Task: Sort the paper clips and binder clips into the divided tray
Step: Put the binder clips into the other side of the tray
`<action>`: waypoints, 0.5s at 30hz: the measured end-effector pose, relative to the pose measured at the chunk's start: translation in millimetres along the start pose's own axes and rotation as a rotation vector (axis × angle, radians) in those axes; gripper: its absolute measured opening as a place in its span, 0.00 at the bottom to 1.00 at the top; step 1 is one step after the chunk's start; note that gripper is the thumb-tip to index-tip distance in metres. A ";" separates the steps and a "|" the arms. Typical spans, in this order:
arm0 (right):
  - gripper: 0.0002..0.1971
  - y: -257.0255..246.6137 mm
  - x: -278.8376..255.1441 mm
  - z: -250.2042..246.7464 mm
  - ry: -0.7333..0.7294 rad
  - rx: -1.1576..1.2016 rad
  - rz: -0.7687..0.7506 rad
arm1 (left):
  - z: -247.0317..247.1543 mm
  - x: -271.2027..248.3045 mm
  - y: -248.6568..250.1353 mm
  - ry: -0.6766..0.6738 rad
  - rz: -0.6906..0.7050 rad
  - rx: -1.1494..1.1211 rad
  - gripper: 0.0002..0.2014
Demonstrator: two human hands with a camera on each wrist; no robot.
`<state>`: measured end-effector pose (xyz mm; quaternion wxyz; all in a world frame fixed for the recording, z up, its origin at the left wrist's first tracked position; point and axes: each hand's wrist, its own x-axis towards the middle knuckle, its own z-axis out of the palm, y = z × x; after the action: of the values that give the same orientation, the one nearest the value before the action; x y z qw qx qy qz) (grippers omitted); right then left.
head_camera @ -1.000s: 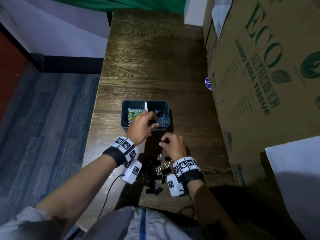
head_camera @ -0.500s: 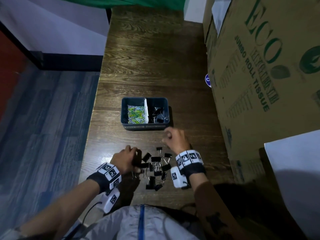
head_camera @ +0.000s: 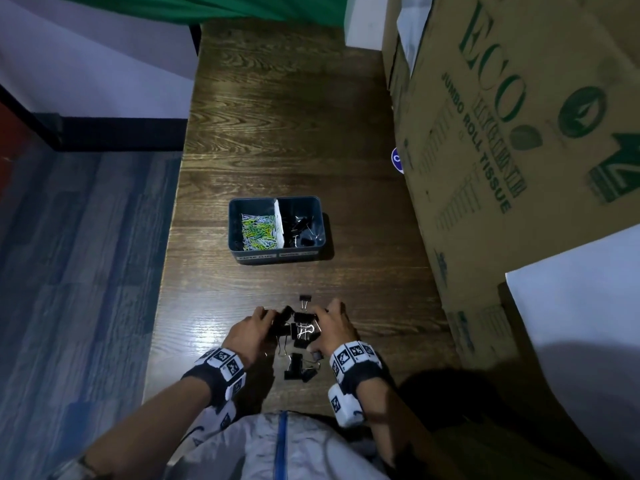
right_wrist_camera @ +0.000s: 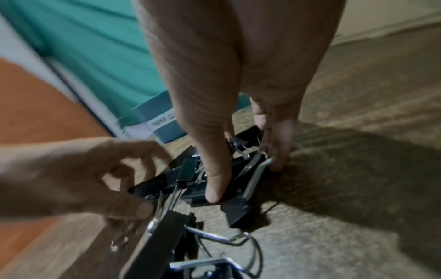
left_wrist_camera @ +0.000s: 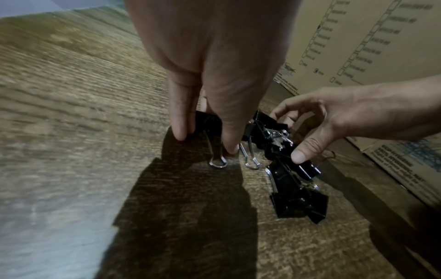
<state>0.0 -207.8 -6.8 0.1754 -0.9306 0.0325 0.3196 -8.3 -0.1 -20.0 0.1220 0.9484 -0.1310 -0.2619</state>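
Observation:
A blue-grey divided tray point(head_camera: 263, 252) stands on the wooden table; coloured paper clips point(head_camera: 258, 230) fill its left compartment and black binder clips point(head_camera: 301, 225) its right. Nearer me lies a pile of black binder clips point(head_camera: 302, 332). My left hand point(head_camera: 268, 320) is at the pile's left side and pinches one binder clip point(left_wrist_camera: 207, 122) between thumb and fingers. My right hand point(head_camera: 320, 329) is at the pile's right side, thumb and fingers curled round several clips point(right_wrist_camera: 241, 166). The tray's corner point(right_wrist_camera: 164, 122) shows behind my right hand.
A tall cardboard box point(head_camera: 519, 133) lines the table's right side, with a white sheet point(head_camera: 581, 323) in front of it. The table's left edge point(head_camera: 166, 271) drops to blue carpet. One clip point(head_camera: 304, 299) lies just beyond the pile, others point(head_camera: 298, 367) nearer my body.
My left hand has come back from the tray's right compartment to the pile and pinched a clip. My right hand rose a little toward the tray, then returned to the pile.

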 end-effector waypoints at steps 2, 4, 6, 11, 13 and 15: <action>0.44 1.9 0.2 -1.7 0.012 0.041 0.010 | -2.6 -0.8 -0.2 0.018 -0.030 -0.043 0.23; 0.39 1.8 -1.6 -1.9 0.032 0.080 0.014 | -3.5 -1.9 -0.9 0.029 -0.059 -0.088 0.19; 0.28 0.2 -4.7 -1.7 0.108 0.103 0.003 | -4.6 -3.7 -1.4 0.022 -0.102 -0.114 0.19; 0.15 0.1 -11.2 -4.0 0.216 0.129 0.000 | -15.8 -8.6 -1.1 0.055 -0.181 -0.104 0.21; 0.16 1.1 -12.9 -5.5 0.216 0.141 -0.003 | -30.3 -6.7 4.6 0.103 -0.160 -0.099 0.21; 0.15 0.0 -14.7 -8.0 0.196 0.145 0.014 | -50.4 1.2 12.7 0.178 -0.124 -0.115 0.20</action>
<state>-6.9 -211.4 8.0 0.2361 -0.9420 0.0790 0.2249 17.0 -4.1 25.3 0.1711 0.9656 -0.0453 -0.1906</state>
